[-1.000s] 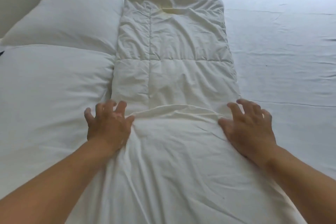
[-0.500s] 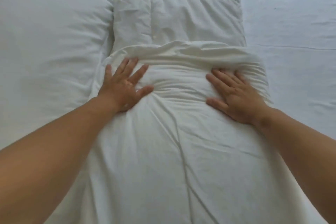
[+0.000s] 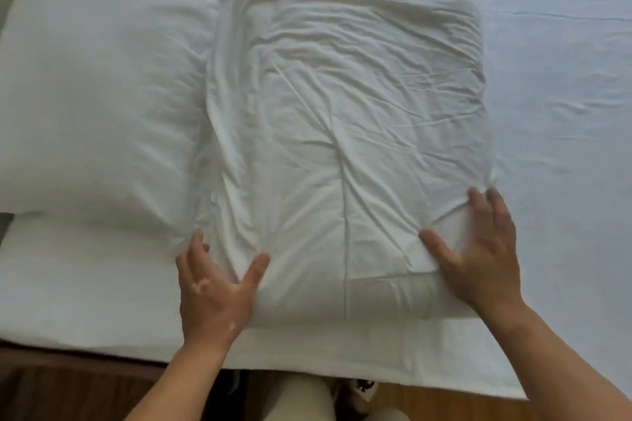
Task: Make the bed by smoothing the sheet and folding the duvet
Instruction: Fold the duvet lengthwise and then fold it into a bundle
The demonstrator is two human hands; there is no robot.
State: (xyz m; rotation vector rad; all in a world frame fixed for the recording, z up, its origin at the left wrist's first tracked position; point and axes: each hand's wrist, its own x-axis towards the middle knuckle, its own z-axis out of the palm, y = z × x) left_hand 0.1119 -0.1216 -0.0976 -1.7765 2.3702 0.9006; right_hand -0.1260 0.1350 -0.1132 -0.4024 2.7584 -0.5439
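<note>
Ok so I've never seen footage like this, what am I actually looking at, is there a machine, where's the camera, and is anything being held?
There is no machine here. The camera sits on a person's head and looks forward and down, so you see their own two bare arms reaching over a bed. A white sheet covers the bed. A big white pillow lies on the left. Right beside it, in the middle, lies a crumpled white duvet, folded into a thick pad. The left hand brackets the duvet's near left corner, thumb on top, fingers along its side. The right hand lies flat on the near right corner, fingers spread. Neither hand grips anything; both just press the duvet. Wooden floor shows at the bottom.
</note>
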